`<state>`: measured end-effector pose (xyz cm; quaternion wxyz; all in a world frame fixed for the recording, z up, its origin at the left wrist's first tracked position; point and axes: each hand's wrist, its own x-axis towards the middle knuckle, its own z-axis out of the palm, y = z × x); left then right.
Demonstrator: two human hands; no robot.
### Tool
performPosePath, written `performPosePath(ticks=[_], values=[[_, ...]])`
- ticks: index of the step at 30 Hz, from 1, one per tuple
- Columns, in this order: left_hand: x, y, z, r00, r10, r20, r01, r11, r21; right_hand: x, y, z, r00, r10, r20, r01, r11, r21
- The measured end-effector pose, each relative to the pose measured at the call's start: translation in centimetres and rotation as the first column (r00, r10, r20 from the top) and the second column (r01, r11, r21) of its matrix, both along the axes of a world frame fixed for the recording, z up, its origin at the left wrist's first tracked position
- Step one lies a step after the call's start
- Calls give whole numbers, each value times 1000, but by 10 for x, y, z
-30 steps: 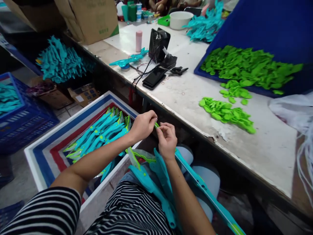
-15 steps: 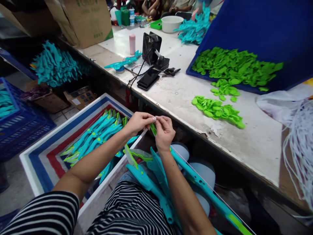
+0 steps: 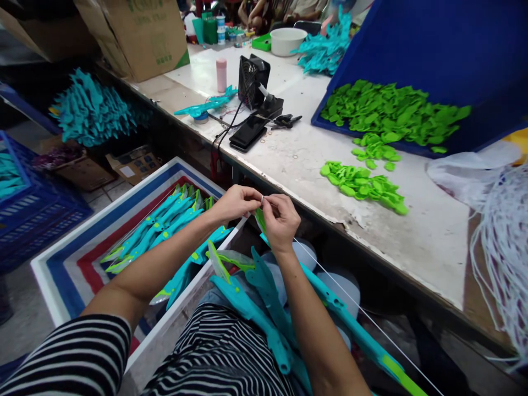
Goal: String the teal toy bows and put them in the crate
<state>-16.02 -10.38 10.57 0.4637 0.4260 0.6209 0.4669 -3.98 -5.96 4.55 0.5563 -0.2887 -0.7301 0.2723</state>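
Observation:
My left hand (image 3: 234, 205) and my right hand (image 3: 282, 221) meet fingertip to fingertip near the table edge. Both pinch a thin white cord, a small bit of which shows between them. From below my right hand the cord (image 3: 371, 319) runs tautly down to the lower right. It passes beside a long turquoise plastic piece (image 3: 358, 333) with a lime-green end, which resembles a toy bow. A green tip (image 3: 259, 220) shows just under my fingers. More turquoise pieces (image 3: 251, 319) lie on my lap, partly behind my right forearm.
At left stands a white-rimmed bin (image 3: 49, 275) holding turquoise-and-green pieces. On the table (image 3: 437, 247) are loose green parts (image 3: 363, 187), a tilted blue crate (image 3: 429, 49), a black fan (image 3: 252, 82) and a phone (image 3: 247, 135). White cords (image 3: 501, 253) hang at right.
My right hand has shifted slightly right, and the cord stands farther from the long turquoise piece. Both hands keep their pinch.

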Motion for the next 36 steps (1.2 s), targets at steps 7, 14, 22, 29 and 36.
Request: performPosePath(ticks=[7, 14, 22, 29, 36], values=[[6, -1, -19, 869, 135, -476, -69, 986, 153, 6, -5, -3, 1000, -23, -10, 22, 992, -121], [-2, -12, -17, 942, -50, -331, 57, 998, 12, 13, -17, -10, 996, 92, 18, -87, 981, -171], [2, -29, -24, 788, -74, -611, 52, 997, -53, 12, -34, -31, 996, 76, 51, -71, 992, -104], [3, -29, -18, 706, -140, -694, 90, 990, -108, 15, -37, -38, 996, 24, 83, -16, 996, -91], [0, -30, -26, 748, -106, -655, 95, 994, -53, 19, -40, -32, 994, -75, 83, 80, 995, -59]])
